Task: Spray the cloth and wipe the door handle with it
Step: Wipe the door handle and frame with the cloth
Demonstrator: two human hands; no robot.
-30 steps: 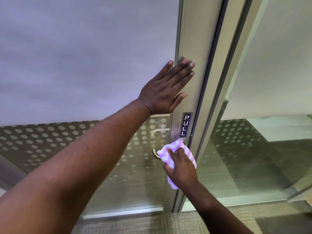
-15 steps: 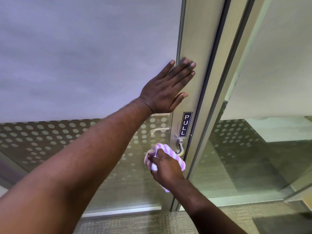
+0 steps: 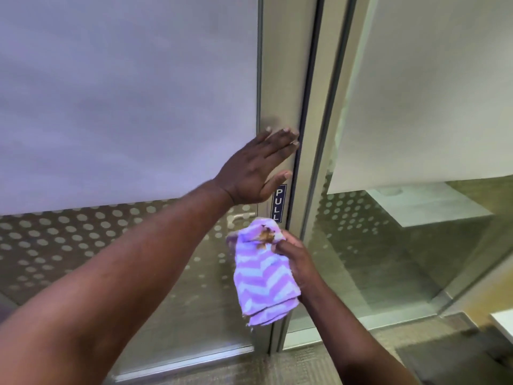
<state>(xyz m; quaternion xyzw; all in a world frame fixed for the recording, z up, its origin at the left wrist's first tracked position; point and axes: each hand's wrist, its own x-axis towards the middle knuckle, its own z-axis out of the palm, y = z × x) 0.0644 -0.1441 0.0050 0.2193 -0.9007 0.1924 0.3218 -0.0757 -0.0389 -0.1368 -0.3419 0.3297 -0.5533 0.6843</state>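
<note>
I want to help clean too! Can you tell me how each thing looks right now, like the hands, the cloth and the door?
left hand: open, flat against the door frame.
right hand: closed on the cloth.
cloth: purple and white zigzag, hanging down, brown stain near the top.
door: shut.
door handle: hidden behind the cloth.
PULL sign: stuck on the frame, bottom partly covered by the cloth.
</note>
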